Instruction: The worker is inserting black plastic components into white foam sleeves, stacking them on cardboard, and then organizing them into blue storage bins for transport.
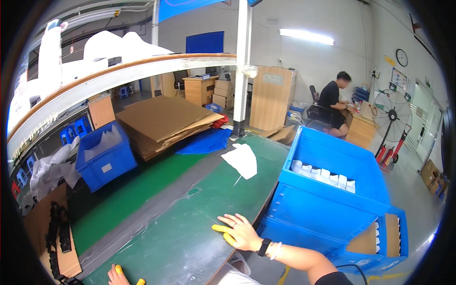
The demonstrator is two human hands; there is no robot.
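Observation:
My right hand (240, 234) rests palm down on the green tabletop (190, 216), fingers spread and holding nothing. Yellow finger cots (223, 230) cover its thumb and index finger, and a dark watch (264, 247) is on the wrist. Only part of my left hand (118, 277) shows at the lower edge. Its fingers, also with yellow cots, lie apart on the table with nothing seen between them. Farther along the table, beyond my right hand, lies a thin white sheet-like piece (243, 161) with a narrow tail; its kind is unclear.
Stacked blue crates (327, 199) with white parts stand against the table's right side. Left are a blue bin (105, 164), flat cardboard sheets (164, 118) and a black chain-like strip (58, 232). A person (335, 102) sits at a desk near a large fan (392, 115).

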